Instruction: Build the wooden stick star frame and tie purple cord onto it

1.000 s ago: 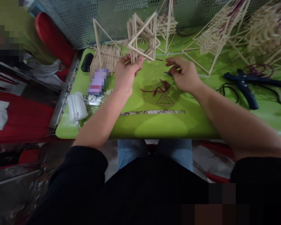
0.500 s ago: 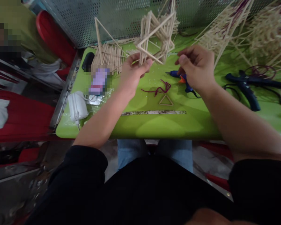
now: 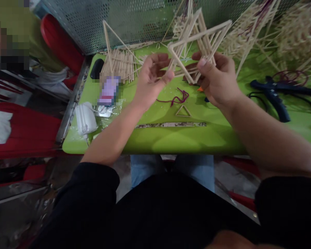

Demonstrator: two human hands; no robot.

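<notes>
A star-shaped frame of thin wooden sticks (image 3: pixel 183 66) is held up above the table between both hands. My left hand (image 3: pixel 154 77) pinches its left side, thumb toward me. My right hand (image 3: pixel 219 77) closes on its right side with thumb and fingers. Behind and below the right hand, a blue glue gun with an orange trigger (image 3: pixel 200 89) is mostly hidden. Nearer to me lie a dark red cord (image 3: pixel 180 100) and a small stick triangle (image 3: pixel 183 111).
On the green table (image 3: pixel 155 141) are a pile of sticks (image 3: pixel 123 64), a phone (image 3: pixel 110 90), a white pouch-like case (image 3: pixel 86 118) and a dark blue glue gun (image 3: pixel 274 97). Larger stick structures (image 3: pixel 292 41) stand at right. A perforated metal panel (image 3: pixel 98 24) runs behind.
The stick frame has turned and shifted right and nearer. My right hand, formerly apart from it, now grips its right side. The blue glue gun has become mostly covered.
</notes>
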